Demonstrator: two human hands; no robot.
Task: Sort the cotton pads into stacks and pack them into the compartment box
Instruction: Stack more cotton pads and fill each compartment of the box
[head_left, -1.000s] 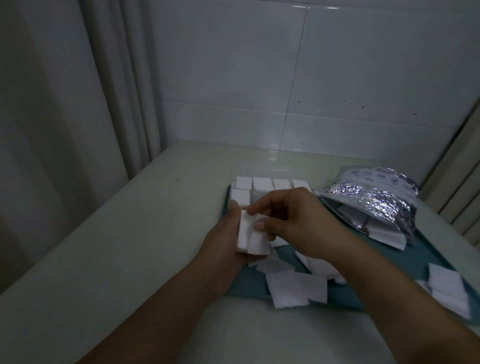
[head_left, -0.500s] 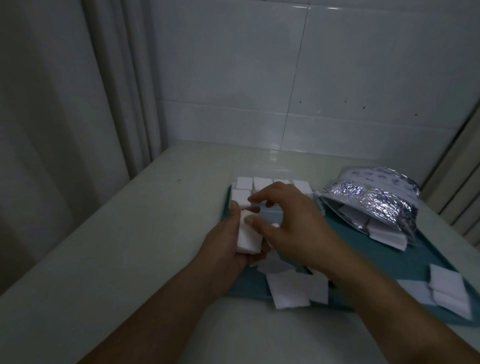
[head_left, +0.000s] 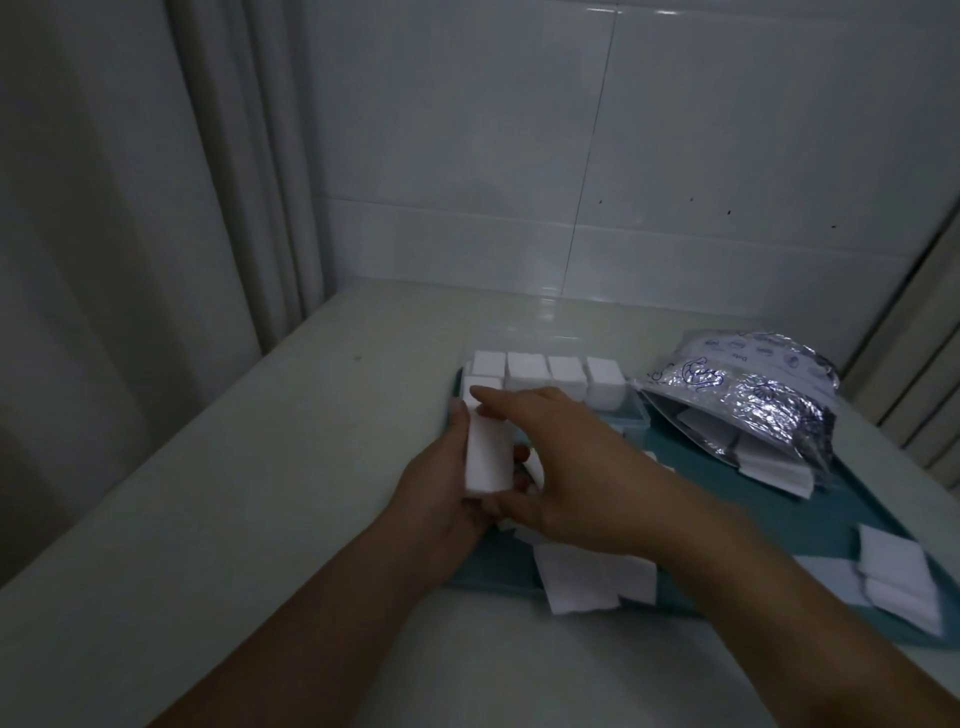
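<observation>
A stack of white cotton pads (head_left: 485, 454) stands on edge in my left hand (head_left: 441, 488), which grips it from below and the left. My right hand (head_left: 566, 462) spans the stack, forefinger on its far end and thumb at its near end. Just beyond lies the clear compartment box (head_left: 631, 415), its far row filled with white pad stacks (head_left: 545, 371). Loose pads (head_left: 587, 579) lie on the teal tray (head_left: 769, 499) under my right wrist.
A silver foil bag (head_left: 748, 395) with pads spilling out lies on the tray's right side. More pads (head_left: 893, 571) sit at the tray's right front. A tiled wall stands behind the pale table (head_left: 249, 509), a curtain to the left.
My right hand has shifted from pinching the stack's top to spanning it end to end. The stack now lies longer and squarer in my left hand, slightly nearer the box.
</observation>
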